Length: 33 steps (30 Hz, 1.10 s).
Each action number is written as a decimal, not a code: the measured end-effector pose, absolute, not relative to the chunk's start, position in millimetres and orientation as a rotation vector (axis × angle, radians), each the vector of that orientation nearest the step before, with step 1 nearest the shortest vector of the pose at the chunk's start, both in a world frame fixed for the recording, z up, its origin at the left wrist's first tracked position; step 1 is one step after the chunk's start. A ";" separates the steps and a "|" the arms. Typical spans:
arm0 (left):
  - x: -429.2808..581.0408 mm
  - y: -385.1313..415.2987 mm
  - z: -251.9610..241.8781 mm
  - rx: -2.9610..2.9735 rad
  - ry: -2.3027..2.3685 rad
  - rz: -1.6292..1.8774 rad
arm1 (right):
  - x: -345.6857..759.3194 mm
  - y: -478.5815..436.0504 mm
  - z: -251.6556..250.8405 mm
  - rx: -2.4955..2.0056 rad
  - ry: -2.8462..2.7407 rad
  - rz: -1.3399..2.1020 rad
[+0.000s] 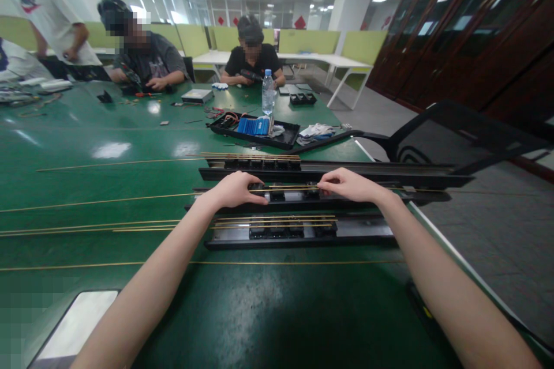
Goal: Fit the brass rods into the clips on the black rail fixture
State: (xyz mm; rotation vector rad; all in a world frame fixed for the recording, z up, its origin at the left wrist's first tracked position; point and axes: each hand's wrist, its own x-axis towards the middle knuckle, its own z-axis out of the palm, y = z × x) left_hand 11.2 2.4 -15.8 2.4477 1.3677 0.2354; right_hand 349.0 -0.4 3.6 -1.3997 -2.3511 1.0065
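Note:
Three long black rails lie across the green table, with small black blocks set in them. My left hand (238,189) is at the middle rail (298,205), its thumb and forefinger closed around the sides of a black block (257,188). My right hand (346,184) pinches a thin brass rod (288,187) that runs over the blocks of this rail. On the near rail (363,228), several brass rods (277,219) rest across black blocks (294,230). The far rail (367,171) also carries blocks and rods (255,156).
Long brass rods (86,266) stretch across the green table (142,141). Beyond the rails are a black tray (288,137), crumpled gloves (318,131) and a water bottle (268,92). A black chair (459,132) stands at the right edge. Co-workers sit across the table.

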 end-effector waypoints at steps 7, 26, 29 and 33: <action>11.0 3.2 -16.1 2.462 1.366 0.234 | 349.9 0.2 2.1 -1.371 -2.367 1.001; 10.5 3.6 -17.2 2.448 1.367 0.245 | 351.7 0.6 3.9 -1.385 -2.380 0.993; 10.3 3.3 -16.9 2.453 1.368 0.248 | 351.4 0.0 4.8 -1.380 -2.393 0.975; 10.4 3.1 -16.6 2.458 1.363 0.242 | 351.6 0.6 4.2 -1.384 -2.386 0.988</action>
